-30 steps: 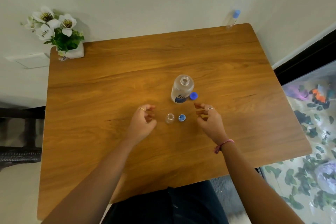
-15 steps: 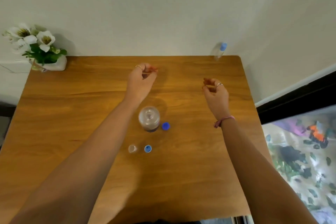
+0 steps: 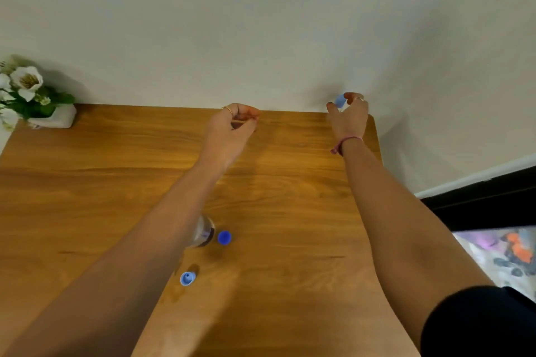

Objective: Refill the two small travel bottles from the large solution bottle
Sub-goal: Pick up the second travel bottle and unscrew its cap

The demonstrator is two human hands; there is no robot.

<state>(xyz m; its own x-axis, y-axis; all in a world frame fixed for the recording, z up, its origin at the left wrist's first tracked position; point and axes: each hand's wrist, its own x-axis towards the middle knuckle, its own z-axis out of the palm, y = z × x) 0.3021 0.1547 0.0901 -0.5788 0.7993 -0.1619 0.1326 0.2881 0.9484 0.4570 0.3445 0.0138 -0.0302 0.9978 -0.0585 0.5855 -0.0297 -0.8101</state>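
The large solution bottle (image 3: 205, 231) stands uncapped mid-table, mostly hidden under my left forearm. Its blue cap (image 3: 224, 237) lies just right of it. A smaller blue cap (image 3: 187, 278) sits nearer to me; the open travel bottle beside it is hidden by my arm. At the table's far right corner my right hand (image 3: 349, 117) has thumb and fingers closed around the blue top of the second travel bottle (image 3: 339, 100), whose body is hidden behind the hand. My left hand (image 3: 232, 127) hovers at the far edge, fingers curled together, holding nothing.
A white pot of white flowers (image 3: 27, 97) stands at the far left corner of the wooden table (image 3: 290, 211). A pale wall runs right behind the table's far edge. A patterned floor covering (image 3: 510, 252) shows beyond the right edge.
Both arms stretched away from the bottles to the far edge. My right hand reached the far right corner and closed on the capped travel bottle. The view tilted up.
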